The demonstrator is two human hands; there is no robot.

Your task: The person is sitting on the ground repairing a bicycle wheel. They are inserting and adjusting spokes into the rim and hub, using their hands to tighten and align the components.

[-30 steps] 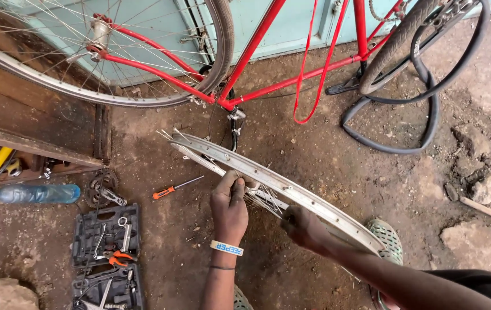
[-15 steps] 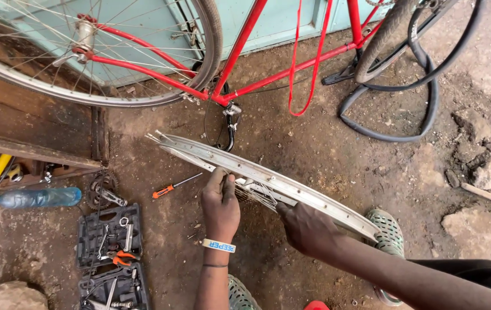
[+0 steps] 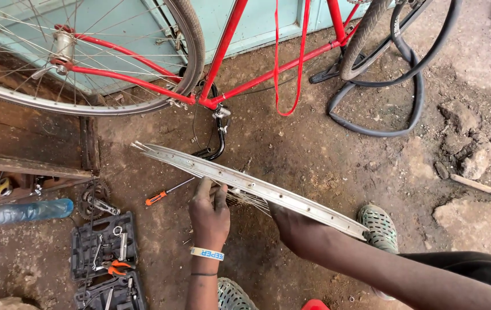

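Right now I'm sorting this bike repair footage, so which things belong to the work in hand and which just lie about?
In hand:
left hand
right hand
bare silver wheel rim
loose spokes

Lying about:
orange-handled screwdriver
open tool case
plastic bottle
sprocket
black inner tube
red bicycle

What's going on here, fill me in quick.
A person crouches on the dirt ground, gripping a bare metal wheel rim with both hands: the left hand near its middle, the right hand under it further along. Loose spokes hang below the rim. A red bicycle frame stands behind it. An orange-handled screwdriver and an open tool case lie to the left.
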